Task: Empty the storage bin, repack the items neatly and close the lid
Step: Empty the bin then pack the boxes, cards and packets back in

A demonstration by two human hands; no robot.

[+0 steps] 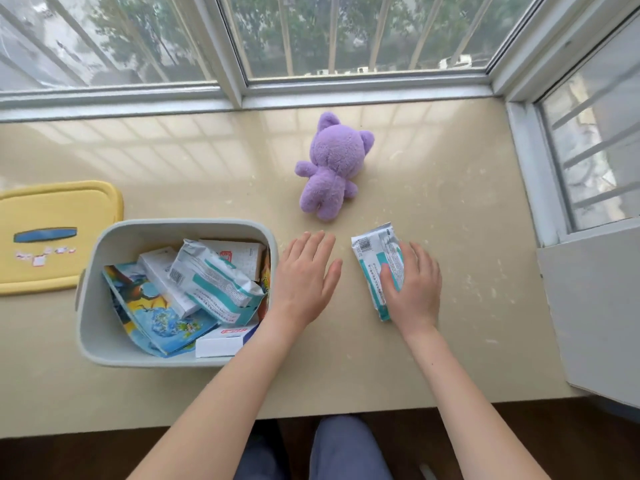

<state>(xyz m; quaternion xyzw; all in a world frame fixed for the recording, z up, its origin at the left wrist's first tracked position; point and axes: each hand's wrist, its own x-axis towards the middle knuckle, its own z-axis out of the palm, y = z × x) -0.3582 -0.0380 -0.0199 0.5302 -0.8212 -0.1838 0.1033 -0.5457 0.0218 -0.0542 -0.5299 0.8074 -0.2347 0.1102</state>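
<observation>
A pale grey storage bin (pixel 90 327) stands open on the beige sill, left of centre. Inside lie a white-and-teal wipes pack (pixel 214 282), a blue picture book (pixel 152 313) and several white boxes (pixel 221 342). Its yellow lid (pixel 52 216) lies flat to the far left. A purple plush toy (pixel 330 164) lies face down beyond my hands. My left hand (pixel 304 278) hovers flat with fingers apart, just right of the bin and holding nothing. My right hand (pixel 414 289) rests on a second white-and-teal wipes pack (pixel 372 261) lying on the sill, fingers curled over its right side.
Window frames run along the back of the sill (pixel 467 209) and its right side. A white panel (pixel 588 317) juts in at the right edge. My knees in blue trousers (pixel 343 448) show below the front edge.
</observation>
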